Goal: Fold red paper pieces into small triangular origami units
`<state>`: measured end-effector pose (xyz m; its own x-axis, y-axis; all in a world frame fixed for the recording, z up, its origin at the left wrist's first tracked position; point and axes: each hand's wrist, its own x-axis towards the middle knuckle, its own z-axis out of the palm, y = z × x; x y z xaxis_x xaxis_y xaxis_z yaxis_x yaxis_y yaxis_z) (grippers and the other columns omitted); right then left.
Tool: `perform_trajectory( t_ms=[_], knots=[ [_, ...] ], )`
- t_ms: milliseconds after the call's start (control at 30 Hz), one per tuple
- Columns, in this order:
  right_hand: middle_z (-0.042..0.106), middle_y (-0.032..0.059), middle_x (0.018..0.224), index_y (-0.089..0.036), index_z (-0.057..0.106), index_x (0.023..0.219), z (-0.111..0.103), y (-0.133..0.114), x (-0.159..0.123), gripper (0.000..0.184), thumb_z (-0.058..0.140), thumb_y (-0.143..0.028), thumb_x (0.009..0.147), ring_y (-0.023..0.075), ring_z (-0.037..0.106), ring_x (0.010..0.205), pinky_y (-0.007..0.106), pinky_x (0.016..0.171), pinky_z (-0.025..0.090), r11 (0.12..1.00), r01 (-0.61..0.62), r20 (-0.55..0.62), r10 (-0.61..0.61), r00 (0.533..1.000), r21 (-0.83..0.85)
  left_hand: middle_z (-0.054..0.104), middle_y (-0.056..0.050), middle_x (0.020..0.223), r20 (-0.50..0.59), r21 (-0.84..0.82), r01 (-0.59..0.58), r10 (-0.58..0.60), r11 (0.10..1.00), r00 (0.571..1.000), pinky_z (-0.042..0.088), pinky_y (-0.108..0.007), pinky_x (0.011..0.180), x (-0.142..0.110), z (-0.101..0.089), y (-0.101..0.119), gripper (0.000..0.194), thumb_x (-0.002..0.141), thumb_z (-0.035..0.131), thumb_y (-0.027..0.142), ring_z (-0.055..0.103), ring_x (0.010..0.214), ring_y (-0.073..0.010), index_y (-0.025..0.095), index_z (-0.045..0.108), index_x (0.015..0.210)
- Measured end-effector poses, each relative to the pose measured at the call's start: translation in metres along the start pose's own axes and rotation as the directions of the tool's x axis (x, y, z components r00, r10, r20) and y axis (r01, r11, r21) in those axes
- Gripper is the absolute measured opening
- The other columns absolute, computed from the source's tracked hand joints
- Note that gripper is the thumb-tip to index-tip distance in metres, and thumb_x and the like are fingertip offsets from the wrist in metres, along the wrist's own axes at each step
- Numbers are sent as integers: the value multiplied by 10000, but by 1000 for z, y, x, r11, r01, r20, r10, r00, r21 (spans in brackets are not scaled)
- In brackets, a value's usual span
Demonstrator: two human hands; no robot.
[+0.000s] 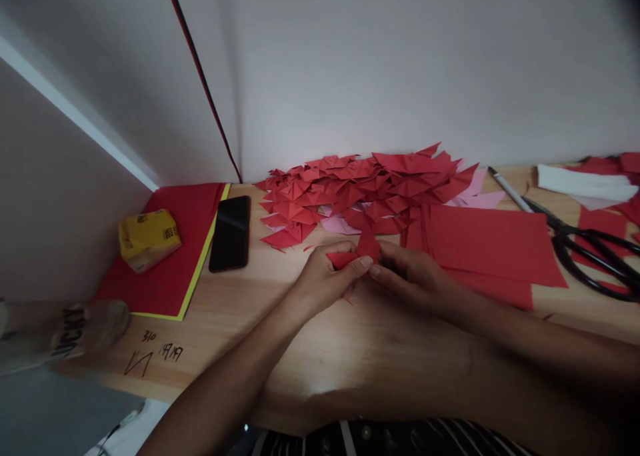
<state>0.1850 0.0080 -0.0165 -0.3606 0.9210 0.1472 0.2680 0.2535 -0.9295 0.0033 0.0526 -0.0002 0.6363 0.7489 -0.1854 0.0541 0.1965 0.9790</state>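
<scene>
A partly folded piece of red paper [369, 244] is held over the near middle of the table. My left hand [327, 273] pinches it from the left, thumb on top. From the right, my right hand [413, 275] has its fingertips closed on the paper's lower edge, close to my left thumb. The fingers cover much of the paper, so its full shape is hidden. Just beyond my hands lies a long heap of folded red paper pieces [350, 186], with a few pink ones among them. Flat red paper sheets [493, 239] are stacked to the right.
Black-handled scissors [595, 246] and a pen [510, 189] lie at the right, near a white folded strip [585, 184]. A phone [230, 235] and a yellow packet [149, 238] on red sheets [170, 289] are at the left. A clear bottle [65, 329] stands at the left edge.
</scene>
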Motion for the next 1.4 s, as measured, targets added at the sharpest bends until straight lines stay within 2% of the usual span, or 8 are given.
perform_trajectory(
  t_ms=[167, 333, 500, 700, 867, 1133, 1300, 1400],
  knots=[
    [519, -17, 676, -189, 520, 786, 3, -4, -1, 268, 428, -335, 990, 111, 489, 608, 231, 581, 416, 1000, -13, 31, 12, 999, 13, 472, 34, 561, -50, 75, -110, 114, 991, 992, 316, -187, 444, -1, 1, 0, 359, 846, 655, 429, 408, 480, -55, 136, 562, 660],
    [526, -21, 686, -184, 546, 818, 3, -4, 0, 251, 480, -376, 966, 108, 480, 605, 229, 570, 405, 998, -35, 32, 34, 999, 47, 479, 29, 570, -92, 139, -140, 154, 980, 984, 318, -194, 478, -2, 1, 2, 373, 836, 669, 420, 417, 518, -64, 138, 547, 626],
    [499, -35, 663, -188, 552, 800, 2, -4, 0, 229, 535, -370, 939, 103, 464, 594, 227, 572, 397, 996, -54, 36, 51, 998, 65, 490, 21, 597, -103, 194, -114, 135, 974, 985, 332, -193, 480, -3, 0, 4, 392, 825, 667, 454, 441, 535, -69, 132, 565, 625],
    [499, -29, 650, -184, 579, 830, 0, -8, 1, 237, 467, -345, 962, 105, 455, 570, 232, 546, 381, 995, -80, 27, 78, 997, 67, 532, 25, 573, 9, 33, 4, -5, 999, 1000, 312, -187, 402, 1, -6, 4, 408, 815, 656, 512, 445, 423, -55, 136, 564, 686],
    [471, -37, 631, -182, 584, 826, -1, -11, 2, 228, 459, -318, 959, 104, 431, 565, 230, 555, 379, 997, -76, -4, 76, 997, 34, 530, 29, 557, -14, 53, -32, 33, 998, 999, 317, -176, 430, 1, -10, 2, 372, 816, 678, 459, 437, 447, -47, 132, 568, 678],
    [469, -33, 631, -190, 604, 874, -1, -8, 0, 233, 470, -359, 963, 110, 430, 563, 230, 533, 371, 996, -88, 3, 88, 996, 32, 525, 26, 563, -78, 47, -49, 52, 998, 996, 325, -184, 456, -1, -4, 4, 350, 806, 691, 448, 448, 476, -58, 129, 594, 700],
    [543, -9, 715, -188, 573, 840, -1, -4, -2, 230, 492, -373, 951, 128, 516, 671, 237, 597, 411, 997, -63, 5, 63, 998, 34, 593, 4, 694, -1, 57, -37, 37, 998, 999, 375, -194, 496, 1, -6, 3, 325, 797, 701, 453, 473, 521, -62, 134, 659, 842],
    [545, -12, 726, -180, 566, 825, -1, -4, -1, 227, 496, -356, 950, 118, 505, 658, 233, 598, 407, 998, -46, 44, 44, 998, 47, 575, 0, 709, 26, 94, -75, 73, 993, 997, 386, -206, 537, 1, -7, 1, 316, 840, 658, 440, 486, 568, -74, 125, 671, 827]
  ],
)
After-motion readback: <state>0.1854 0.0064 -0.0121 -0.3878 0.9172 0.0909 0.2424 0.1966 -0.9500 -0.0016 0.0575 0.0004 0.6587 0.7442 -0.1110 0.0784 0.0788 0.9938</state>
